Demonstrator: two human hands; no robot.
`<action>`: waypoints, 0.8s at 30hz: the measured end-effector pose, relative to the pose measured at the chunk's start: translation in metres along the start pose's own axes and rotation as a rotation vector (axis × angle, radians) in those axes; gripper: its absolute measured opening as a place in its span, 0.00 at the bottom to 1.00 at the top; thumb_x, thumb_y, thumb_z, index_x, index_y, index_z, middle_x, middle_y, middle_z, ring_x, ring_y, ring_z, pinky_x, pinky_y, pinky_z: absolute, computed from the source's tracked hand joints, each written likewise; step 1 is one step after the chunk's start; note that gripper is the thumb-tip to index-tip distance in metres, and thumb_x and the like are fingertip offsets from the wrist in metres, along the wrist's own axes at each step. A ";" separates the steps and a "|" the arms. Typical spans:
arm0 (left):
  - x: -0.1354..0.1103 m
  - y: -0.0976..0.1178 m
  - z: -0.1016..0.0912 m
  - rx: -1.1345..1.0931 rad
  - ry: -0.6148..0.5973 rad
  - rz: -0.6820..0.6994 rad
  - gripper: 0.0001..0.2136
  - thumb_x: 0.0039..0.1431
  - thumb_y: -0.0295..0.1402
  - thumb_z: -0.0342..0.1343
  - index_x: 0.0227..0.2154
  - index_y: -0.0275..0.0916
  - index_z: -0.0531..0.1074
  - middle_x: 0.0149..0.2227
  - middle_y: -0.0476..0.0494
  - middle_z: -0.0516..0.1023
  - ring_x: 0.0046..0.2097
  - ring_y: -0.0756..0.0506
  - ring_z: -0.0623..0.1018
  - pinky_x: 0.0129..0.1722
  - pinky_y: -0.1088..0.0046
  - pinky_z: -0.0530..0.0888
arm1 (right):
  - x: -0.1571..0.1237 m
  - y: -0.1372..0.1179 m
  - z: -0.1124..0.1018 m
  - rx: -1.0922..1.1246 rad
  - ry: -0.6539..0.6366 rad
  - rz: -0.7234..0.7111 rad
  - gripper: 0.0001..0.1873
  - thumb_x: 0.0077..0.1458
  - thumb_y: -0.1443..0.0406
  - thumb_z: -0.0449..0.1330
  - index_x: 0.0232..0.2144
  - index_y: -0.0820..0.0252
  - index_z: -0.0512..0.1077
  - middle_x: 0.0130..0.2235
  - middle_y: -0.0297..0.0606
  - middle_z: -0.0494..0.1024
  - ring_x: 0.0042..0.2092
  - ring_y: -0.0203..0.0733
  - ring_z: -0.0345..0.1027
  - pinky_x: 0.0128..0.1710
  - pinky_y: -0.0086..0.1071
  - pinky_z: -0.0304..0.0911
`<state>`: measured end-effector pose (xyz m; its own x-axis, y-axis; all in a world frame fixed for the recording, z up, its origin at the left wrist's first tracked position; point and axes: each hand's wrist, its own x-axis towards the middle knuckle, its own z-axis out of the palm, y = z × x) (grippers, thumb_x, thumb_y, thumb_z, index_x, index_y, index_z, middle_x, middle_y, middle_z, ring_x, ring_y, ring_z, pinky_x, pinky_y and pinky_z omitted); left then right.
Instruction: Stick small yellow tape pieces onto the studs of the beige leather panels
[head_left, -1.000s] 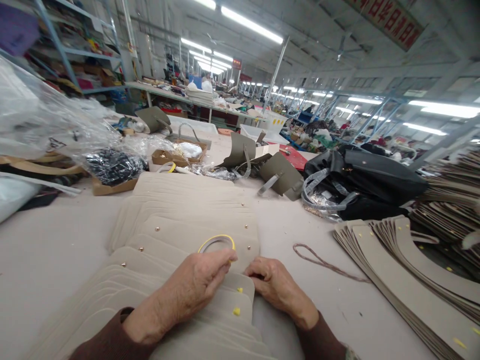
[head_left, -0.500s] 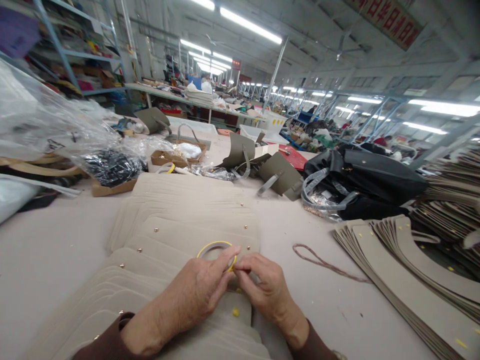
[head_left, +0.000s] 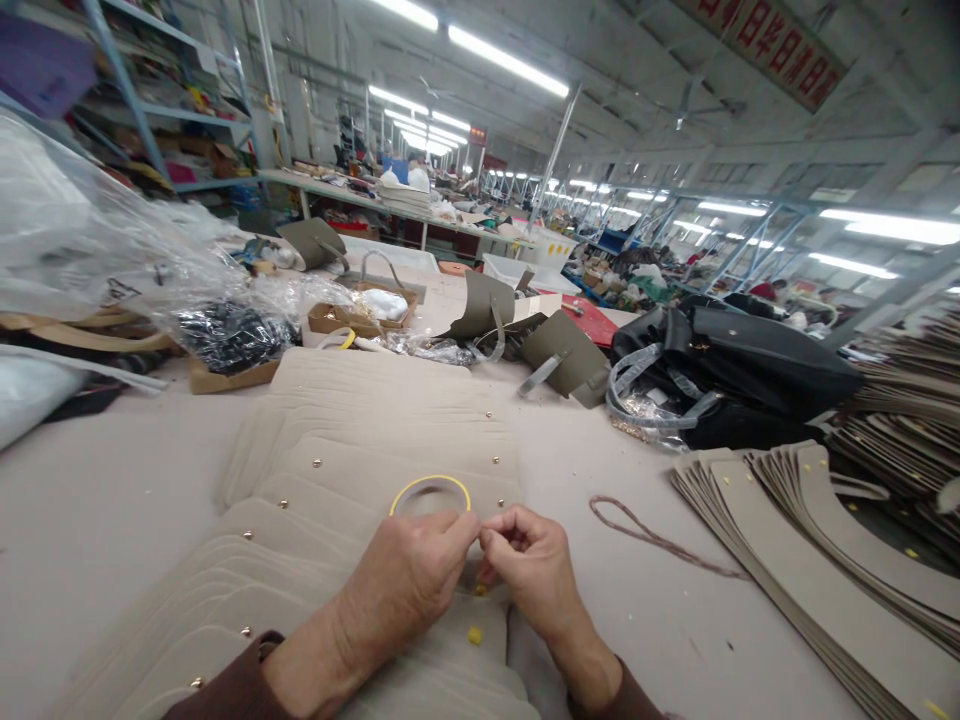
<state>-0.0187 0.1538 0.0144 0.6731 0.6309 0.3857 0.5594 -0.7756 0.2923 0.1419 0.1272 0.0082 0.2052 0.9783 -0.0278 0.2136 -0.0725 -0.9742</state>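
Observation:
My left hand (head_left: 416, 565) is closed around the near side of a thin roll of yellow tape (head_left: 430, 482), whose ring stands up beyond my knuckles. Close beside it, my right hand (head_left: 532, 565) has thumb and forefinger pinched together at my left thumb tip; what lies in that pinch is too small to make out. Both hands are over overlapping beige panels (head_left: 367, 400) fanned out on the table, with small metal studs (head_left: 317, 463) along their edges. A yellow tape piece (head_left: 475, 635) sticks to a panel below my hands, and another shows partly by my right fingers.
A brown cord loop (head_left: 637, 530) lies to the right, before stacks of curved beige strips (head_left: 795, 560). Black bags (head_left: 750, 370) are at the back right. Olive pieces (head_left: 566, 350), an open cardboard box (head_left: 330, 318) and clear plastic wrap (head_left: 97, 230) line the far side.
My left hand has rolled over, so its back faces up and the tape ring shows beyond the knuckles. My right thumb and forefinger have shifted slightly up against my left thumb. The view moved slightly.

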 end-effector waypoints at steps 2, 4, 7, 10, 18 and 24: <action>-0.001 0.003 0.002 0.015 0.000 0.017 0.11 0.63 0.24 0.40 0.29 0.40 0.65 0.25 0.48 0.69 0.26 0.48 0.69 0.25 0.73 0.62 | 0.008 0.002 -0.006 0.124 0.033 0.115 0.12 0.43 0.58 0.65 0.21 0.62 0.71 0.15 0.30 0.72 0.17 0.35 0.66 0.18 0.26 0.65; -0.001 0.003 0.003 0.049 -0.044 -0.011 0.10 0.63 0.23 0.42 0.31 0.40 0.65 0.26 0.48 0.70 0.28 0.48 0.70 0.26 0.74 0.64 | 0.016 0.006 -0.017 0.174 0.056 0.187 0.16 0.40 0.55 0.67 0.22 0.63 0.72 0.17 0.31 0.73 0.17 0.34 0.67 0.18 0.27 0.66; 0.002 0.001 0.003 0.142 -0.188 -0.116 0.09 0.61 0.21 0.44 0.33 0.40 0.67 0.30 0.46 0.71 0.32 0.46 0.72 0.29 0.74 0.66 | 0.024 0.013 -0.032 0.121 0.019 0.209 0.21 0.39 0.52 0.69 0.25 0.66 0.75 0.19 0.34 0.75 0.19 0.34 0.69 0.20 0.26 0.67; 0.007 -0.002 0.002 0.190 -0.310 -0.197 0.09 0.60 0.20 0.45 0.34 0.40 0.67 0.34 0.44 0.71 0.37 0.44 0.72 0.31 0.72 0.69 | 0.027 0.019 -0.037 0.042 0.008 0.163 0.22 0.42 0.51 0.68 0.26 0.66 0.76 0.20 0.35 0.75 0.20 0.34 0.69 0.22 0.27 0.68; 0.010 -0.001 0.004 0.165 -0.367 -0.238 0.11 0.59 0.20 0.45 0.36 0.40 0.68 0.35 0.43 0.70 0.38 0.43 0.71 0.34 0.70 0.71 | 0.027 0.026 -0.029 -0.262 0.007 -0.015 0.16 0.53 0.54 0.60 0.26 0.63 0.76 0.19 0.33 0.73 0.20 0.36 0.68 0.21 0.27 0.65; 0.009 0.000 0.003 0.159 -0.423 -0.242 0.13 0.59 0.19 0.43 0.38 0.39 0.69 0.37 0.42 0.71 0.39 0.42 0.72 0.35 0.67 0.72 | 0.030 0.021 -0.023 -0.466 0.042 -0.171 0.12 0.54 0.60 0.57 0.25 0.61 0.76 0.21 0.35 0.75 0.21 0.35 0.66 0.21 0.25 0.62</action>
<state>-0.0112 0.1596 0.0158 0.6338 0.7699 -0.0739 0.7678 -0.6148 0.1804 0.1747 0.1503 -0.0078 0.1663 0.9758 0.1421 0.6501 -0.0002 -0.7599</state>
